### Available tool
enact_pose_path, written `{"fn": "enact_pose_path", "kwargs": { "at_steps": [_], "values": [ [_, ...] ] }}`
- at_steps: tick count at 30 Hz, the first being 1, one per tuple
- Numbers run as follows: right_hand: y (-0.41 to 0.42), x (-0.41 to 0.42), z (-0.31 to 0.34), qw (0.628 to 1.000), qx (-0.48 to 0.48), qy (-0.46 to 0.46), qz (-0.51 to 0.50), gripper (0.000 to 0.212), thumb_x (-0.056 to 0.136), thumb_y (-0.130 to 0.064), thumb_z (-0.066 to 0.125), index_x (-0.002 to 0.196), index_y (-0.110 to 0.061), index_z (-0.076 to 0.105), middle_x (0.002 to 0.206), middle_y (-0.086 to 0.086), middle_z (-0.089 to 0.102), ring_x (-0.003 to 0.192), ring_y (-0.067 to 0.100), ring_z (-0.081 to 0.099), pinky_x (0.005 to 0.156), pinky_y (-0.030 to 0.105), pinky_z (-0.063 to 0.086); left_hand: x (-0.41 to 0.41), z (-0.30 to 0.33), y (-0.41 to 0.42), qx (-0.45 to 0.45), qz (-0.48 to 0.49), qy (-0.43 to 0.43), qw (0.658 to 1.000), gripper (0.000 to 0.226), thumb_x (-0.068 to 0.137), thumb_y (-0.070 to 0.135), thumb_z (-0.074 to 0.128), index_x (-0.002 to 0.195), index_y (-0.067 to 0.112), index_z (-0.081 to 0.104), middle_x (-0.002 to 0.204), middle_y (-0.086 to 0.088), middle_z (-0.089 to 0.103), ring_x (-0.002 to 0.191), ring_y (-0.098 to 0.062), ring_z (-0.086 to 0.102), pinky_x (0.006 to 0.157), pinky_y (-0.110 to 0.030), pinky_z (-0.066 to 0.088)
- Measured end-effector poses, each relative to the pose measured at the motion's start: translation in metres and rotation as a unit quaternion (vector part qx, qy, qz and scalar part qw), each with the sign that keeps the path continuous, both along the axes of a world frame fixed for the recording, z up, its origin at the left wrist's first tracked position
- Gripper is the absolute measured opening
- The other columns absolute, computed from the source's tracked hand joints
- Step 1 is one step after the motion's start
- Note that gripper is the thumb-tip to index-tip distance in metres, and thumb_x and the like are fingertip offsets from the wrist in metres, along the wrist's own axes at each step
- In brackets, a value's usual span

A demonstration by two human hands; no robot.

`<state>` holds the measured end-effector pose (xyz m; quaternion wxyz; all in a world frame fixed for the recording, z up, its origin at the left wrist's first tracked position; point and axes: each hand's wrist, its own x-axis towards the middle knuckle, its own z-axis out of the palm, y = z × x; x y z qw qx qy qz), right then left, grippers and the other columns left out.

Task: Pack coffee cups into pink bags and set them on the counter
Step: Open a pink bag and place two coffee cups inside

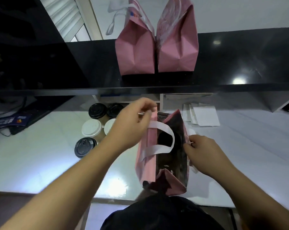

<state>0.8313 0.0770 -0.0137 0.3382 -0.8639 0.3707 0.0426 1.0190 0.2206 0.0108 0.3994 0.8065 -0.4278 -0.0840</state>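
An open pink bag (146, 156) with white handles stands on the white lower table in front of me. My left hand (132, 123) pinches its left rim near the far corner. My right hand (205, 155) pinches the right rim. Inside the bag it is dark, with a black cup lid (165, 139) showing under the handle loop. Several lidded coffee cups stand to the left of the bag: black lids (97, 110) at the back, white lids (91, 127) in the middle, one black lid (84, 146) nearest. Two packed pink bags (135, 52) (178, 47) stand side by side on the black counter (240, 63).
White paper sheets (205, 116) lie on the table right of the bag. Dark cables and a blue printed item (16, 121) sit at the far left. The black counter's edge (140, 90) overhangs the back of the table.
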Motion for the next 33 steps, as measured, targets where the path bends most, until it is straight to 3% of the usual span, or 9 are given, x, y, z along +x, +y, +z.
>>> {"fn": "enact_pose_path", "kwargs": {
  "at_steps": [3,6,8,12,15,22,26,30,33],
  "values": [
    [-0.001,0.002,-0.001,1.000,0.003,-0.004,0.000,0.030,0.098,-0.027,0.052,0.070,-0.020,0.059,0.063,-0.002,0.069,0.056,0.014,0.064,0.047,0.025,0.041,0.051,-0.033,0.061,0.131,0.148,-0.033,0.980,0.031,0.093,0.029,0.065,0.124,0.029,0.059,0.119,0.013,0.065,0.110,-0.011,0.064,0.087,-0.032,0.053],
    [-0.002,0.005,-0.003,1.000,0.010,0.001,0.001,0.027,0.098,-0.031,0.054,0.076,-0.021,0.066,0.068,-0.006,0.071,0.054,0.012,0.066,0.045,0.025,0.049,0.081,-0.070,0.118,0.317,0.253,0.003,0.914,0.069,0.086,0.041,0.074,0.145,0.013,0.050,0.141,-0.015,0.054,0.128,-0.037,0.052,0.102,-0.048,0.047],
    [-0.003,0.007,-0.004,1.000,0.008,0.005,0.002,0.027,0.097,-0.032,0.056,0.076,-0.020,0.068,0.066,-0.005,0.072,0.053,0.011,0.065,0.048,0.029,0.051,0.088,-0.088,0.143,0.342,0.280,0.037,0.896,0.079,0.082,0.049,0.075,0.146,0.012,0.048,0.145,-0.017,0.049,0.133,-0.039,0.048,0.105,-0.049,0.046],
    [-0.004,0.010,-0.003,1.000,-0.007,0.013,0.007,0.030,0.095,-0.033,0.057,0.076,-0.015,0.070,0.065,-0.003,0.072,0.057,0.012,0.065,0.057,0.036,0.055,0.090,-0.108,0.157,0.359,0.297,0.072,0.882,0.069,0.074,0.055,0.078,0.124,0.014,0.055,0.133,-0.014,0.053,0.120,-0.039,0.054,0.095,-0.045,0.049],
    [-0.002,0.011,-0.002,1.000,-0.010,0.019,0.010,0.030,0.096,-0.035,0.057,0.080,-0.015,0.072,0.070,-0.002,0.073,0.063,0.016,0.068,0.066,0.041,0.060,0.088,-0.117,0.158,0.342,0.314,0.081,0.882,0.065,0.075,0.045,0.080,0.125,0.012,0.053,0.130,-0.015,0.053,0.114,-0.041,0.057,0.091,-0.045,0.051],
    [-0.003,0.012,-0.004,1.000,-0.004,0.023,0.009,0.027,0.097,-0.033,0.057,0.077,-0.021,0.070,0.068,-0.006,0.073,0.059,0.011,0.066,0.051,0.028,0.049,0.074,-0.086,0.158,0.351,0.345,0.082,0.866,0.066,0.077,0.044,0.076,0.128,0.011,0.050,0.122,-0.014,0.052,0.112,-0.041,0.052,0.089,-0.047,0.054],
    [-0.002,0.009,-0.003,1.000,0.003,0.020,0.011,0.027,0.098,-0.036,0.057,0.079,-0.020,0.070,0.066,-0.006,0.073,0.055,0.009,0.066,0.052,0.028,0.051,0.054,-0.026,0.150,0.263,0.320,0.006,0.910,0.077,0.071,0.048,0.078,0.136,0.019,0.049,0.129,-0.009,0.053,0.116,-0.036,0.052,0.091,-0.048,0.053],
    [-0.003,0.005,-0.002,1.000,0.008,0.005,0.012,0.030,0.097,-0.037,0.056,0.080,-0.018,0.071,0.065,-0.003,0.073,0.053,0.010,0.065,0.051,0.030,0.053,0.013,0.049,0.115,0.062,0.217,-0.078,0.971,0.086,0.068,0.058,0.077,0.144,0.037,0.041,0.130,0.019,0.044,0.121,-0.008,0.048,0.094,-0.024,0.041],
    [-0.002,0.002,-0.002,1.000,0.017,0.001,0.021,0.026,0.098,-0.038,0.056,0.083,-0.023,0.071,0.066,-0.004,0.072,0.054,0.011,0.066,0.047,0.024,0.048,-0.023,0.081,0.076,0.007,0.098,-0.049,0.994,0.086,0.069,0.064,0.072,0.145,0.046,0.037,0.127,0.037,0.039,0.117,0.013,0.045,0.092,-0.006,0.038]
  ]
}}
